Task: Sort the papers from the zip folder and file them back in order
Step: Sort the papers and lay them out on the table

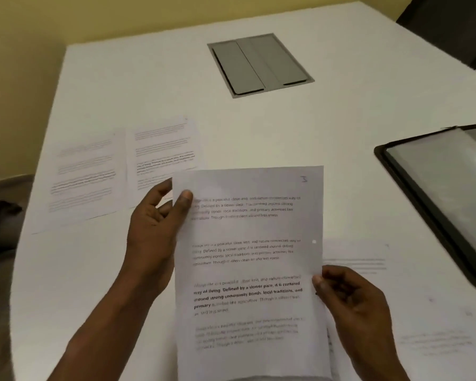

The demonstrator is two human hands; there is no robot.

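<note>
I hold a printed sheet (250, 270) upright in front of me, with a handwritten number 3 in its top right corner. My left hand (157, 232) pinches its upper left edge, thumb on the front. My right hand (349, 301) pinches its right edge lower down. Two printed sheets lie flat side by side on the white table (149, 86) at the left: one (85, 177) further left, one (162, 152) beside it. More sheets (423, 312) lie flat at the right, under my right hand. The black-edged zip folder (445, 193) lies at the right edge, with paper showing through its clear cover.
A grey cable hatch (259, 64) is set into the table's far middle. A dark chair (451, 23) stands beyond the far right corner. A yellow wall runs behind the table. The table's left edge curves down past a dark shape (0, 218).
</note>
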